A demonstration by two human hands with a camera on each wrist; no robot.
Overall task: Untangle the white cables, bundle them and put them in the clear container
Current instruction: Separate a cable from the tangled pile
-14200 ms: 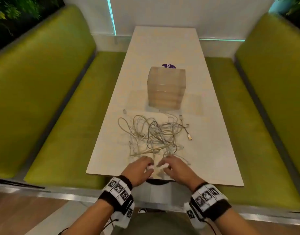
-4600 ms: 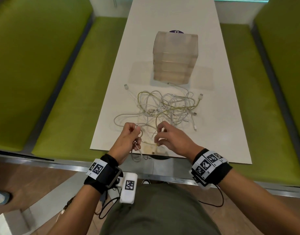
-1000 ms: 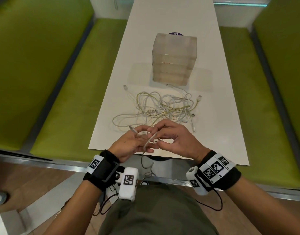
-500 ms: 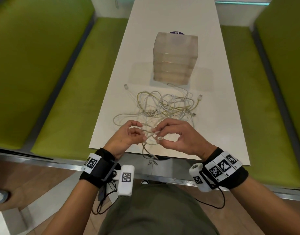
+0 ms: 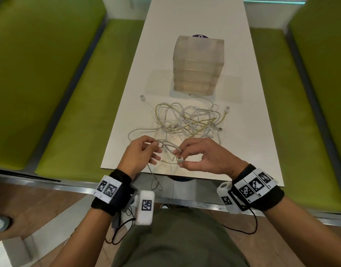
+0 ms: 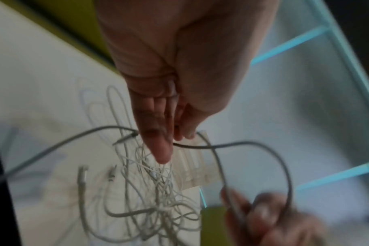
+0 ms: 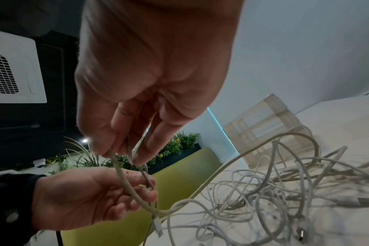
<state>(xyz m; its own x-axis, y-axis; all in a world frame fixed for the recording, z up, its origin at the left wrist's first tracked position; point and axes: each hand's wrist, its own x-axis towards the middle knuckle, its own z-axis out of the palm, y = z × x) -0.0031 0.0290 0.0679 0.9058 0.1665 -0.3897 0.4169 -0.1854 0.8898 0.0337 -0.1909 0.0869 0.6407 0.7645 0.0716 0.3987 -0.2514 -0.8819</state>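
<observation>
A tangle of white cables point(image 5: 187, 120) lies on the white table point(image 5: 242, 143), in front of the clear container point(image 5: 198, 64). Both hands hover over the table's near edge, working one white cable point(image 5: 168, 147) pulled out of the tangle. My left hand point(image 5: 156, 150) pinches a loop of it between thumb and fingers. My right hand point(image 5: 182, 158) pinches the same cable close to its white plug point(image 5: 179, 159). A stretch of the cable hangs below the table edge. The right wrist view shows the right fingers point(image 7: 107, 146) gripping the cable above the left hand point(image 7: 91, 194).
Green bench seats point(image 5: 88, 93) run along both sides of the table. The clear container is a stack of drawer-like boxes standing mid-table, with a purple sticker point(image 5: 200, 36) behind it. Loose plugs point(image 5: 227, 108) stick out of the tangle at its right and left.
The hands, touching one second ago, have drawn slightly apart, stretching a loop of cable between them. The plug now shows between the right thumb and fingers. The tangle has not moved.
</observation>
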